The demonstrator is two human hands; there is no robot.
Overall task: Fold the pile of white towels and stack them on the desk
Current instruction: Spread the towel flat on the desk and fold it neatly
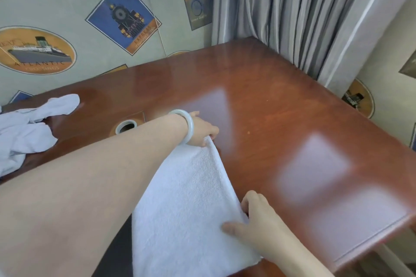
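While my left hand (202, 129) pinches the far corner of the white towel (191, 198) and my right hand (254, 216) pinches its near edge, it stretches between them over the tabletop (281, 108); uneven pull could, I judge, skew the fold or slip a corner free.

Open desk (270, 101) rightward; towel pile (24, 128) far left.

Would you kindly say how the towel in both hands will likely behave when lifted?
Probably floppy: the towel drapes between the left hand and right hand. Likely light, since fingertip pinches hold it. Its terry nap should resist slipping.
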